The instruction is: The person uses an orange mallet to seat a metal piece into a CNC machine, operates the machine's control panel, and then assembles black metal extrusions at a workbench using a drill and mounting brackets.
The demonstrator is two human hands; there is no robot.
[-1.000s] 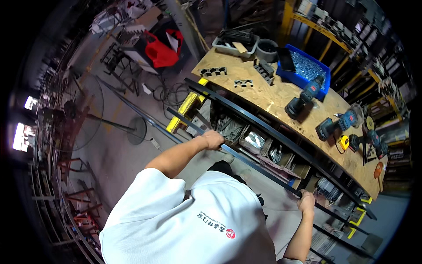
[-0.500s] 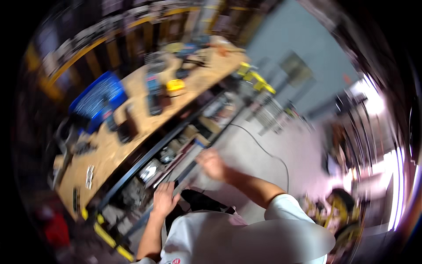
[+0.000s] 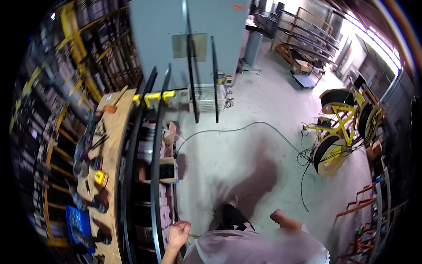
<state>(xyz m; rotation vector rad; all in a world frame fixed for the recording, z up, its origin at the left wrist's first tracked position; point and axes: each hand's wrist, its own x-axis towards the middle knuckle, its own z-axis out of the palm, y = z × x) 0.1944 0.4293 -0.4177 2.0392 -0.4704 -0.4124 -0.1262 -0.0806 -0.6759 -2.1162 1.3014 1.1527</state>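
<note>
My left hand (image 3: 178, 233) is at the bottom, left of my body, its fingers loosely curled with nothing visible in them. Beside it runs the nearer of two long dark metal bars (image 3: 155, 189), lying lengthwise along the front of the wooden workbench (image 3: 112, 185); contact cannot be made out. My right hand (image 3: 283, 219) hangs over the floor at my right side, away from any object, its fingers foreshortened and hard to read. On the bench are cordless power tools (image 3: 100, 203), a yellow tape measure (image 3: 100, 177), a mallet (image 3: 115, 101) and a blue bin (image 3: 78, 222).
Two upright dark bars (image 3: 191, 79) lean on a grey cabinet (image 3: 154, 26), beside a wire basket (image 3: 206, 99). A black cable (image 3: 246, 124) crosses the floor toward a yellow reel stand (image 3: 345, 121). Racks of profiles (image 3: 55, 149) line the left; a cart (image 3: 304, 80) stands far right.
My view has swung right, so the bench now lies along the left and more floor shows. My left hand has come off the bench-side bar; my right hand has dropped to my side.
</note>
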